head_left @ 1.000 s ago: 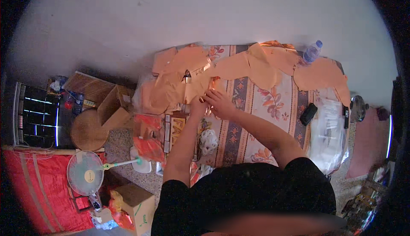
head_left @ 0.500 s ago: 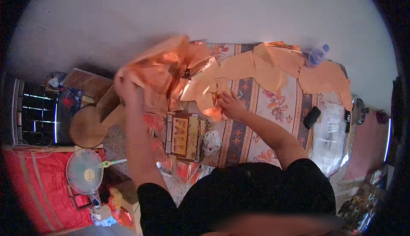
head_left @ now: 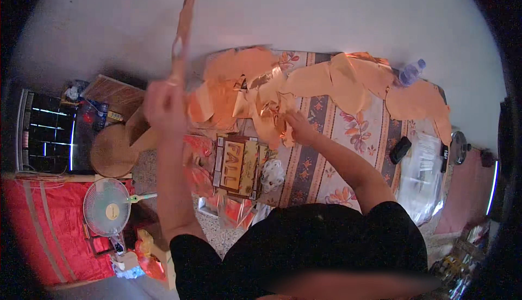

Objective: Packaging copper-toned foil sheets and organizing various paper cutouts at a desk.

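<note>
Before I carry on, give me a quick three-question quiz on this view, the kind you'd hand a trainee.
1. True or false: the right hand is touching copper-coloured foil.

2. Which of the person's hands looks blurred?

3. What lies beside the black case on the patterned tablecloth?
A. A round fan
B. A clear plastic package
C. A cardboard box

Key:
1. True.
2. The left hand.
3. B, the clear plastic package.
</note>
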A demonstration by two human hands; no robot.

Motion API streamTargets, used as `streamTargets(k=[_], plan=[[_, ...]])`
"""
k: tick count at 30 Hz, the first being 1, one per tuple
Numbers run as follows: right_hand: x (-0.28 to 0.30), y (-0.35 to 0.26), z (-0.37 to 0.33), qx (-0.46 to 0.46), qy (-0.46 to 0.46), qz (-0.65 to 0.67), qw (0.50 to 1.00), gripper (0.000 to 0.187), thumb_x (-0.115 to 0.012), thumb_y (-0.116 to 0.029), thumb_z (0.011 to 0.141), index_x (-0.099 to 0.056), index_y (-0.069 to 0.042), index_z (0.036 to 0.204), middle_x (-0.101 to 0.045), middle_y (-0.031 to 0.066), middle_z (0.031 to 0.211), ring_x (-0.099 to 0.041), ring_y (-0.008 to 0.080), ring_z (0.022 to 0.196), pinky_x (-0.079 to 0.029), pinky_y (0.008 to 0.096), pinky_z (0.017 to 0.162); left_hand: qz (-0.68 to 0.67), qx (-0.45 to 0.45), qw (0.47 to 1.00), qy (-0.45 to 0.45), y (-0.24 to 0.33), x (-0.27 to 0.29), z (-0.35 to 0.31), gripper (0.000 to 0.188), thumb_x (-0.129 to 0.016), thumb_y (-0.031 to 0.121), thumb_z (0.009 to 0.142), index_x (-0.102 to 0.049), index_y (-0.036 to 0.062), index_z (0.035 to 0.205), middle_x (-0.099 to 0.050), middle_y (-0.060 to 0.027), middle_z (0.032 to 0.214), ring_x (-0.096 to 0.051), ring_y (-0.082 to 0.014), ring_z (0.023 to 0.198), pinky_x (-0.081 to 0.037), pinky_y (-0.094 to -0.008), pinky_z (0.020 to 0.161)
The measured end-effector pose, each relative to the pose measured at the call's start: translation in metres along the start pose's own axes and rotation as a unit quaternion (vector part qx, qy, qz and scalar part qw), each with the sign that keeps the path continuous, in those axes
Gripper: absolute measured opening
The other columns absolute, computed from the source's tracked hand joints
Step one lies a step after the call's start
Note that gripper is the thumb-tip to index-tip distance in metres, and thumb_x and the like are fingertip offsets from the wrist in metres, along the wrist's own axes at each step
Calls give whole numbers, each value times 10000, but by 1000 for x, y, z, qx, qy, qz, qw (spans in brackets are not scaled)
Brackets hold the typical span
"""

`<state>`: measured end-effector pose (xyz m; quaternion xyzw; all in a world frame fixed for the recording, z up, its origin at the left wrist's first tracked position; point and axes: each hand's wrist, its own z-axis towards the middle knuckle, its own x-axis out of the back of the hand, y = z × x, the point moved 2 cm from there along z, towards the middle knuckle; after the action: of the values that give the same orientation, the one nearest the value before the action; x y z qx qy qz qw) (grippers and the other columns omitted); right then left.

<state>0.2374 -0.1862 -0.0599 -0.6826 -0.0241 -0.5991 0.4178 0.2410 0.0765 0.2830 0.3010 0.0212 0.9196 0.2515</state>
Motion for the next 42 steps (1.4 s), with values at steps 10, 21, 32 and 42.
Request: streamTargets(k=[10,21,32,42], plan=[[87,-29,-82,-142,89,546,821,458,-569,-244,906,-478,-46,1308,-579,114,1158,-586,247,990,-465,381,842,-144,-170,931,-288,158,-101,-166,210,-625,205,741,-678,114,923,-571,-51,774,-602,-261,759,-481,-408,655],[83,39,-239,-280,119,512,804,402,-636,-122,850,-543,-15,1227,-604,6,749,-554,100,620,-447,248,545,-326,-72,836,-436,213,-104,-258,423,-610,286,796,-570,60,1152,-569,-154,1045,-565,-346,980,-466,-459,830],[76,39,-279,-320,142,396,849,151,-615,-78,837,-531,-1,936,-573,21,680,-560,93,586,-450,258,512,-83,101,906,-402,87,-90,-250,445,-638,102,741,-543,18,1168,-505,-198,1232,-485,-395,1142,-390,-479,973],[67,22,-282,-346,159,366,849,267,-605,-65,830,-548,13,1079,-592,39,755,-564,110,643,-474,273,580,-68,17,928,-366,78,-119,-263,357,-630,150,796,-576,6,1119,-519,-139,1119,-470,-339,1114,-369,-467,963]])
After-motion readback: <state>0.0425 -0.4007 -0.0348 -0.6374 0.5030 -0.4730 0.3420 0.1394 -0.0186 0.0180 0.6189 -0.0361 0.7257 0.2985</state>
